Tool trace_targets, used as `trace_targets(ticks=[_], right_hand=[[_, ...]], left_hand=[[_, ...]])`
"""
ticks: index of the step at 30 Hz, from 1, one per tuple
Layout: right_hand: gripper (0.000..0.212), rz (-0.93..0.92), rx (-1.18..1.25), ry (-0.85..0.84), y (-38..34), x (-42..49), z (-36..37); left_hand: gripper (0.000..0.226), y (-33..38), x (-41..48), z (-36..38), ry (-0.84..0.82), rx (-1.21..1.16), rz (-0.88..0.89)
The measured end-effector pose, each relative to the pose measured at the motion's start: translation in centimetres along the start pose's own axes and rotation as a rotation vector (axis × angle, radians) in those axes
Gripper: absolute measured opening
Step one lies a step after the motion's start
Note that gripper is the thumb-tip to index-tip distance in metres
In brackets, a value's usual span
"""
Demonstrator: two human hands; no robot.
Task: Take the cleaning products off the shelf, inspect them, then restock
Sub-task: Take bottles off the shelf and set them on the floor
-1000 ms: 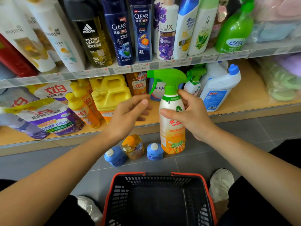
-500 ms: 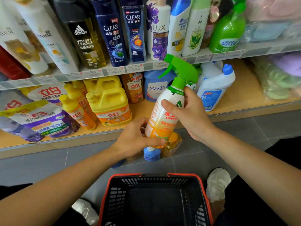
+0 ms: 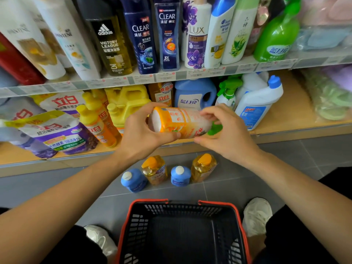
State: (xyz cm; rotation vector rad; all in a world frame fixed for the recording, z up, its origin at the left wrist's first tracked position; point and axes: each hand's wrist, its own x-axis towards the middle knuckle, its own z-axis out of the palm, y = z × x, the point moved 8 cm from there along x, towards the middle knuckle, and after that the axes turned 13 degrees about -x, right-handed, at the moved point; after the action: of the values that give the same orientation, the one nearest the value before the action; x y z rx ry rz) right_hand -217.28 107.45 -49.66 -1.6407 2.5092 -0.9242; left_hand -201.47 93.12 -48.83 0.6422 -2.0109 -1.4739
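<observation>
1. Spray bottle (image 3: pixel 181 121) held level before lower shelf (image 3: pixel 289 113), long axis left–right, base leftward.
2. Left hand (image 3: pixel 140 135) curled round base; right hand (image 3: pixel 229 137) gripping neck end.
3. Upright turn probably needed before restocking.

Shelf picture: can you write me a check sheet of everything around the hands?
Surface: wooden lower shelf, stocked; grey floor below.
Job's things: spray bottle held sideways in front of the shelf, green trigger to the right; two blue bottles and two yellow bottles stand on the floor.
Clutter: nothing seen.
Hands: left hand grips the spray bottle's base end; right hand holds its neck end.
Cables: nothing seen.
Surroundings: black basket with red rim; shampoo bottles on the upper shelf; white shoes.
</observation>
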Motion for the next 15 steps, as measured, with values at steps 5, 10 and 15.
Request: trace_targets(ticks=[5, 10, 15], right_hand=[[0.093, -0.136, 0.098, -0.15, -1.0, 0.2, 2.7], [0.084, -0.121, 0.259, -0.159, -1.3, -0.1, 3.0], [0.083, -0.051, 0.315, -0.145, -1.0, -0.2, 3.0]], left_hand=[[0.068, 1.9, -1.2, 1.4, -0.085, 0.005, 0.108], [0.076, 2.6, -1.6, 1.5, -0.147, 0.061, 0.156], [0.068, 4.2, -2.8, 1.7, -0.172, 0.197, 0.443]])
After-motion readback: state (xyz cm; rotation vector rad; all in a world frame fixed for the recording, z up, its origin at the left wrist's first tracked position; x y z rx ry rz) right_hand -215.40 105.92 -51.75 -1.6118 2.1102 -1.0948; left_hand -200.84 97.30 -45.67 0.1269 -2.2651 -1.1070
